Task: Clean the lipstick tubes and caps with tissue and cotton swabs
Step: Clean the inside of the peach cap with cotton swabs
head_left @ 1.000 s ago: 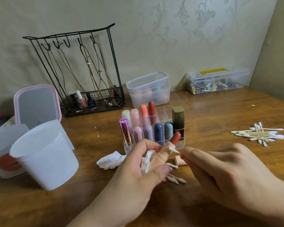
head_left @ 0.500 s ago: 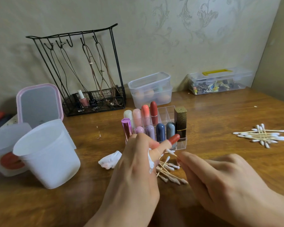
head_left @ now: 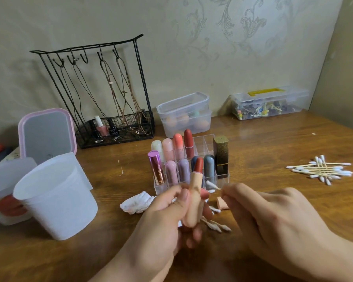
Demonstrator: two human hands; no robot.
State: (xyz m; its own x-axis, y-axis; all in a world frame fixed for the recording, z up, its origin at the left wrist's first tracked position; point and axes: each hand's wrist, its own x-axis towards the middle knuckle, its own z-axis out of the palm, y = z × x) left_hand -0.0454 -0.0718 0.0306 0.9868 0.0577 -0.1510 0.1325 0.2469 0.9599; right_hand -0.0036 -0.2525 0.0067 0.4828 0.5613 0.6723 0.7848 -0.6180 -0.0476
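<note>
Lipstick tubes stand in the clear acrylic organizer mid-table, on the wooden table; one more is out and in hand. Biggest items first: black wire jewelry rack at the back wall with cords hanging from its hooks, white plastic cup front left, pink-framed mirror behind it, two clear lidded boxes at the back (the right one has a yellow handle). Left hand grips the peach lipstick tube roughly upright, thumb and fingers curled round the barrel, red bullet extended and overlapping the organizer's front row in view. Right hand pinches a cotton swab between thumb and fingertips, white tip pointing left, just beside the tube and apart from it (cannot tell if it touches the organizer behind). Crumpled white tissue lies left of the hands. Peach cap lies on the table between the hands, partly hidden. Used swabs lie under the held tube; a fresh swab pile sits well apart to the right.
</note>
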